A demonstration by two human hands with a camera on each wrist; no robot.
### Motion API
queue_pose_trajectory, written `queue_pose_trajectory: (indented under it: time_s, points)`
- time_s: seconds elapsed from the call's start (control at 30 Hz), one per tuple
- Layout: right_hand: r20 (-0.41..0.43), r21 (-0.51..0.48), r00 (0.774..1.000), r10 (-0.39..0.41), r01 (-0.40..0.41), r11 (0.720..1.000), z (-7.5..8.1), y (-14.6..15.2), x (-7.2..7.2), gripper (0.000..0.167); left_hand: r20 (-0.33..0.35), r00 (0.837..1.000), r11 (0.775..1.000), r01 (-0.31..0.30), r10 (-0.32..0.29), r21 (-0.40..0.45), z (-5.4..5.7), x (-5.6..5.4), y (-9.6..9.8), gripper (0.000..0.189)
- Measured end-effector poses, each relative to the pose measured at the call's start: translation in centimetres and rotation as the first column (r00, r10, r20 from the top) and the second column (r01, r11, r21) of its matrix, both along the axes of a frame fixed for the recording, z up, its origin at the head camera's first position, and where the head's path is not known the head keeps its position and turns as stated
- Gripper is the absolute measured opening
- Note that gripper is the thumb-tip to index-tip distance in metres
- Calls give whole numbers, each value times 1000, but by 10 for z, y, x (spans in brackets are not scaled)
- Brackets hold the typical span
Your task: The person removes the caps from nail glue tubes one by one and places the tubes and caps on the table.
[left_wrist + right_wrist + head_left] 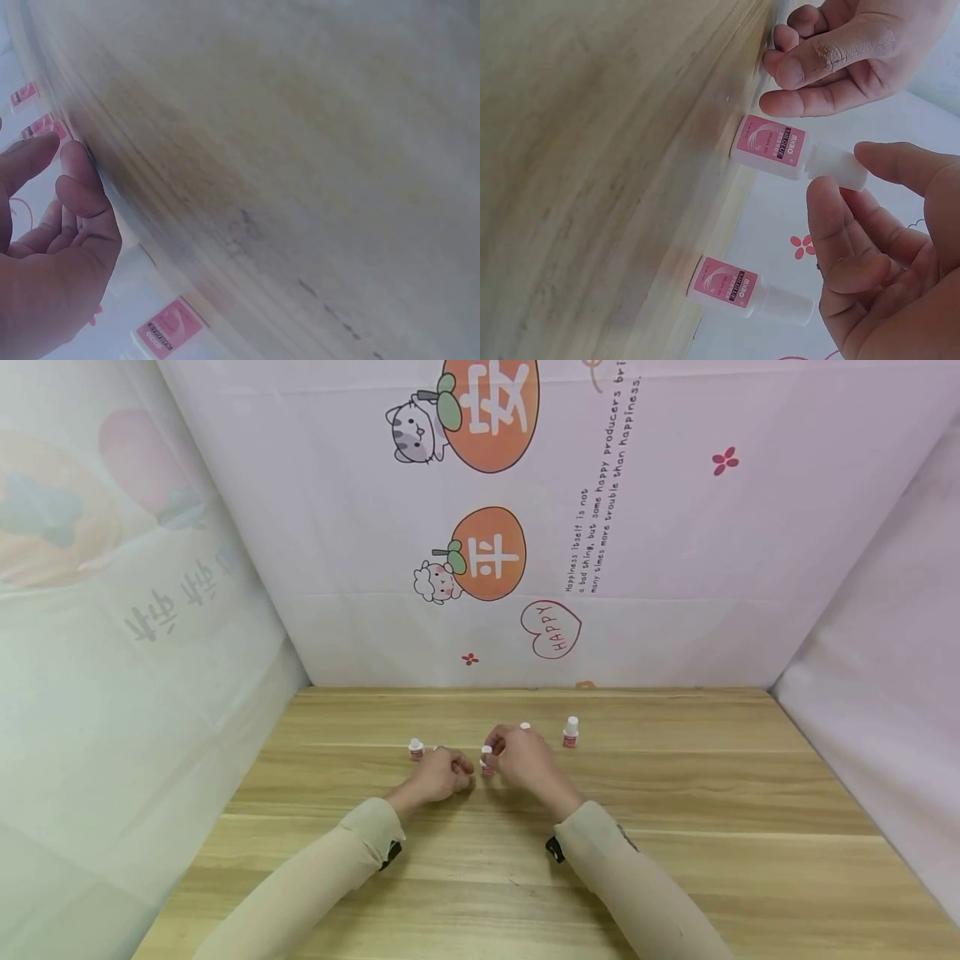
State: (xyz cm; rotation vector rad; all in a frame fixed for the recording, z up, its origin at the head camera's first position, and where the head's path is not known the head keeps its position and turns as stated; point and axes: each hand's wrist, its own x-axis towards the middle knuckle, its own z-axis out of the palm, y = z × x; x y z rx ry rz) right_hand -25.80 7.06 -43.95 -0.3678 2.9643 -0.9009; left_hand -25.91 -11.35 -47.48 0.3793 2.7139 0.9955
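A small white nail glue bottle (772, 146) with a pink label stands upright on the wooden table. My right hand (522, 757) has its thumb and forefinger at the white cap (838, 166), pinching it from both sides. Just left of this bottle is my left hand (442, 774), its fingers loosely bent and nothing held. In the right wrist view the left fingertips (780, 103) come right beside the bottle's lower part. A second nail glue bottle (724, 283) stands behind my right hand, mostly hidden in the head view.
Another nail glue bottle (416, 749) stands beyond my left hand, and one more (572, 732) to the right of my right hand. The wooden table (712, 827) ends at a white printed cloth (645, 627) at the back, with cloth walls at both sides.
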Motion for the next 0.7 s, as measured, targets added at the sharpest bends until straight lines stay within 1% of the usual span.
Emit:
queue_pose_trajectory:
  time_s: [0.3,0.43,0.53,0.7]
  points:
    - [-6,-14,1000,10,-10,1000,0,-1,3,10,-4,1000,1000,3,-3,6,-4,-3,3,18]
    - [-26,1,1000,16,-16,1000,0,-2,4,11,-23,1000,1000,19,-18,20,-6,-5,5,15]
    - [-41,14,999,14,-14,1000,-1,-2,3,13,-22,999,999,28,-27,34,-6,-5,7,12]
    - [-56,18,998,6,-5,1000,-3,-2,2,13,-40,999,999,30,-29,25,-6,-7,10,8]
